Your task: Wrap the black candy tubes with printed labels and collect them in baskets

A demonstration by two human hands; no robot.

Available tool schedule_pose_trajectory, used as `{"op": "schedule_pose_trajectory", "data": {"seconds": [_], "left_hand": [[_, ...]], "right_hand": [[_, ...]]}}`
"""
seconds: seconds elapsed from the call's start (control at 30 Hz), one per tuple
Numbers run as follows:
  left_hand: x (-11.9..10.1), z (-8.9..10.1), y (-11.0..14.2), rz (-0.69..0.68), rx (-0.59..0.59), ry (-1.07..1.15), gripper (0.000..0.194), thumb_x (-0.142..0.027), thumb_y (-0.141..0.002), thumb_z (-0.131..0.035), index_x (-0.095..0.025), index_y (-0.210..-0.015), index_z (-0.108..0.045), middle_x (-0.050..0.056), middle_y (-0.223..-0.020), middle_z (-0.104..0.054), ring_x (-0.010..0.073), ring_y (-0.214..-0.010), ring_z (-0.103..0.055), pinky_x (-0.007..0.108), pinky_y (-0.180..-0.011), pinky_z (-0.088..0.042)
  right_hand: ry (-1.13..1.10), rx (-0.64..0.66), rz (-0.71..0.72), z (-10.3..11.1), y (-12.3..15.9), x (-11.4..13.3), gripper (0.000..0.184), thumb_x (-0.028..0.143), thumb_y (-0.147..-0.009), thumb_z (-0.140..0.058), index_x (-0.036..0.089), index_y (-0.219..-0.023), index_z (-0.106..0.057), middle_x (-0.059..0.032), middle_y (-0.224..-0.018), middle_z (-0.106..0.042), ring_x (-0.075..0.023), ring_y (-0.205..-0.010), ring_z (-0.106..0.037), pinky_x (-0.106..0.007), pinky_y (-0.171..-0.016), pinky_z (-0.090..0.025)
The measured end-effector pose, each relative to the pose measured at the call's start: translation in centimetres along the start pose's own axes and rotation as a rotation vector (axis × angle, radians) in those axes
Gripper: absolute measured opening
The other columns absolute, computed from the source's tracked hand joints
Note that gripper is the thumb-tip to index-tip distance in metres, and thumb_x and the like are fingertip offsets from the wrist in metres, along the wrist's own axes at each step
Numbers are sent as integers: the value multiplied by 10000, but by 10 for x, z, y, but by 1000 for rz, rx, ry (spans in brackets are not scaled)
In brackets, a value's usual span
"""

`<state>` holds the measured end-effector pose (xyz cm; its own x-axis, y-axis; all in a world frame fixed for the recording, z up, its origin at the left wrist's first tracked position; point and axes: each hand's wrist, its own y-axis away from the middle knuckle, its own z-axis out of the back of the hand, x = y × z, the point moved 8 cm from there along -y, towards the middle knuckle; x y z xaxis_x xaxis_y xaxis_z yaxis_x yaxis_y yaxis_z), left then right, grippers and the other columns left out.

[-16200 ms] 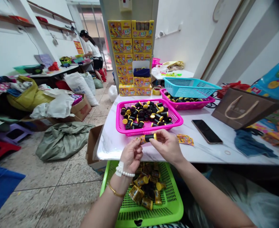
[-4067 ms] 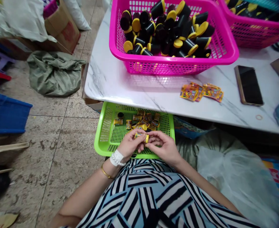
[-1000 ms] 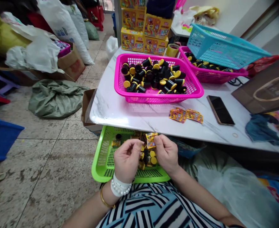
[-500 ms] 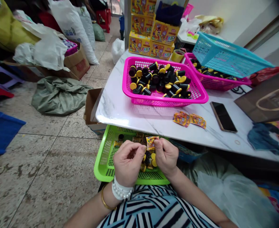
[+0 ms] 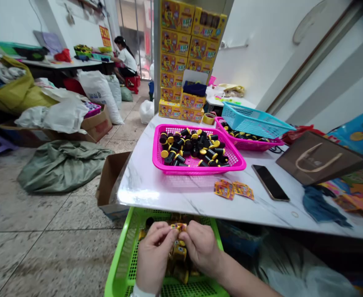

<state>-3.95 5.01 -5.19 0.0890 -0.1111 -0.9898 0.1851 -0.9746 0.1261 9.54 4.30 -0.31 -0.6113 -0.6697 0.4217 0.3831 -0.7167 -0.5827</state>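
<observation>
Both hands meet over a green plastic basket (image 5: 117, 260) below the table edge. Between their fingertips is a small orange-and-yellow printed label (image 5: 179, 226). My left hand (image 5: 154, 253) pinches its left end with thumb and forefinger. At the other end, my right hand (image 5: 202, 249) grips it with curled fingers. Beneath the hands lie several small canisters (image 5: 179, 251) with yellow-brown wrapping, partly hidden by my fingers. More printed labels (image 5: 224, 189) lie in an overlapping group on the white marbled table (image 5: 169, 198).
A pink basket (image 5: 200, 170) of black canisters with yellow lids stands on the table. Behind it, a blue basket (image 5: 255, 119) rests on another pink one. A phone (image 5: 270, 182) and paper bag (image 5: 317, 161) lie right. Stacked yellow boxes (image 5: 173, 64) rise behind. Another person (image 5: 127, 62) sits far back.
The view has tilted upward, so the table and baskets sit lower in it. My hands have come closer together, and the left fingers now pinch the label that the right hand held.
</observation>
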Motion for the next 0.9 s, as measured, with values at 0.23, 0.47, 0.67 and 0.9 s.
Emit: {"op": "schedule_pose_trajectory", "data": {"seconds": [0.23,0.47,0.67,0.9], "left_hand": [[12,24,0,169,-105,48,349,-491,-684,-785,-161,-774,-719,-30,-479,-547,96,-433,-453,190,-402,-371],[5,-2,-17,365,90,338,365,-407,-655,-814,-116,-795,-643,-47,-505,-552,6,-328,-351,125,-331,-158],[1,-14,-27,477,174,438,366,-324,-555,-877,-90,-731,-658,-42,-526,-541,-9,-355,-340,111,-325,-139],[9,-33,-20,609,302,589,338,-232,-598,-840,-50,-835,-683,-49,-549,-493,-13,-400,-311,95,-326,-120]], "right_hand": [[146,59,9,67,-91,-29,393,390,-975,-468,200,-638,-540,0,-573,-526,-114,-518,-450,-259,-521,-337],[609,816,-323,42,-188,-155,94,174,-649,-783,172,-720,-722,-46,-652,-650,-180,-628,-572,-297,-595,-395],[474,727,-330,39,-187,-168,156,142,-631,-753,159,-778,-702,-68,-707,-671,-214,-700,-615,-323,-636,-470],[-649,-25,-384,112,-103,-80,341,275,-762,-752,209,-1078,-642,-49,-962,-696,-147,-709,-649,-266,-567,-552]]}}
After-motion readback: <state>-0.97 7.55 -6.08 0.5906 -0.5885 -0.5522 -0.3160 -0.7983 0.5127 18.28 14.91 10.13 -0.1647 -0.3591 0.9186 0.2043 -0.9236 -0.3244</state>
